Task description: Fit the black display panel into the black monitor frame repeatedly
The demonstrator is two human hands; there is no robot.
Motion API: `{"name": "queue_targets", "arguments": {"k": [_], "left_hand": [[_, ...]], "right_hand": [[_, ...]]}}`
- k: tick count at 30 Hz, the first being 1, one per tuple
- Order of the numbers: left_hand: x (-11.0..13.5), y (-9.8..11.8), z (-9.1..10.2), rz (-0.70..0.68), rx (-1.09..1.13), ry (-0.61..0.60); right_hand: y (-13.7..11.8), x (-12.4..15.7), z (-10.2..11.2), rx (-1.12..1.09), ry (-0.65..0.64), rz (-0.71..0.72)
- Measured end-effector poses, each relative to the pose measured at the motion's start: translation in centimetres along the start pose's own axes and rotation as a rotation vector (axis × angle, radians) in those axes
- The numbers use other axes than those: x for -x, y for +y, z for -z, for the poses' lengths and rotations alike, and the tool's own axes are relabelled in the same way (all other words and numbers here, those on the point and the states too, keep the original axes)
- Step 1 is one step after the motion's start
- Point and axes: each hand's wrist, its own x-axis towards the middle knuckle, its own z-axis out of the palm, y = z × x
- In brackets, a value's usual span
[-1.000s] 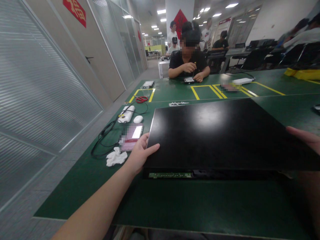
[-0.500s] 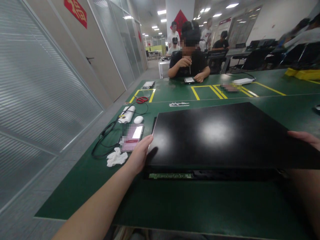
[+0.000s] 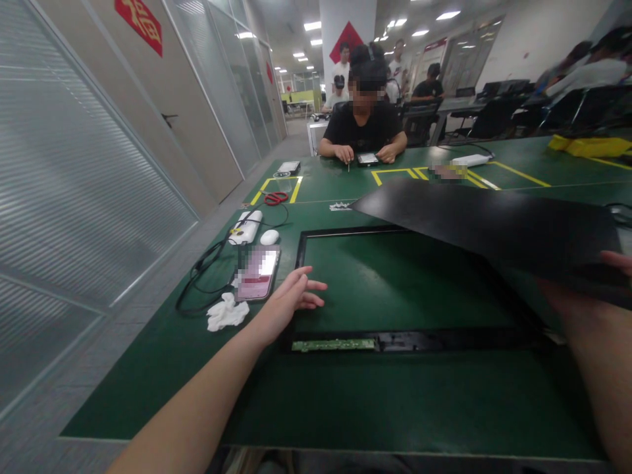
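Note:
A thin black screen panel (image 3: pixel 484 220) is raised and tilted over the right part of the table. My right hand (image 3: pixel 580 306) grips its near right edge, with a finger on top and the palm beneath. Below it, a black rectangular monitor frame (image 3: pixel 444 338) lies flat, its far right portion hidden by the panel. A narrow green circuit board (image 3: pixel 333 345) sits in the frame's near side. My left hand (image 3: pixel 291 296) is over the frame's left side, fingers stretched out and holding nothing.
On the left lie a phone (image 3: pixel 257 276), a crumpled tissue (image 3: pixel 227 313), a white oval case (image 3: pixel 270 237), a white device (image 3: pixel 245 227), a black cable (image 3: pixel 180 289) and red scissors (image 3: pixel 275 198). Across the green table (image 3: pixel 172 388) a person (image 3: pixel 365 125) works on a small device.
The panel has left my left hand and swung up and right in my right hand, uncovering the frame. My left fingers have opened. The person opposite has lowered a hand to the table.

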Motion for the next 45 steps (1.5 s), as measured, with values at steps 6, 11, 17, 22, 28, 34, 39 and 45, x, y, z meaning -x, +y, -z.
{"name": "queue_targets", "arguments": {"k": [6, 11, 17, 22, 28, 34, 39, 45], "left_hand": [[0.5, 0.4, -0.3, -0.02, -0.097, -0.049], [1.0, 1.1, -0.7, -0.025, -0.165, -0.061], [1.0, 1.0, -0.6, -0.038, -0.237, -0.083], [1.3, 1.0, -0.7, -0.063, -0.244, -0.109], [1.4, 0.6, -0.7, -0.158, -0.463, -0.166], [1.8, 0.5, -0.9, -0.282, -0.702, -0.226], [2.1, 0.7, -1.1, -0.399, -0.847, -0.293], [1.9, 0.8, -0.9, -0.464, -0.915, -0.354]], "right_hand": [[-0.6, -0.6, -0.4, -0.13, 0.095, 0.098], [-0.8, -1.3, 0.4, -0.099, 0.116, 0.155], [-0.9, -2.1, 1.6, -0.088, 0.116, 0.122], [-0.8, -2.3, 1.3, -0.107, 0.252, 0.013], [-1.0, -1.3, 0.1, -0.06, 0.351, -0.162], [0.0, -1.9, 0.3, 0.038, 0.478, -0.266], [1.0, -3.1, 1.3, 0.041, 0.429, -0.265], [1.5, -4.1, 2.2, 0.073, 0.378, -0.291]]}}
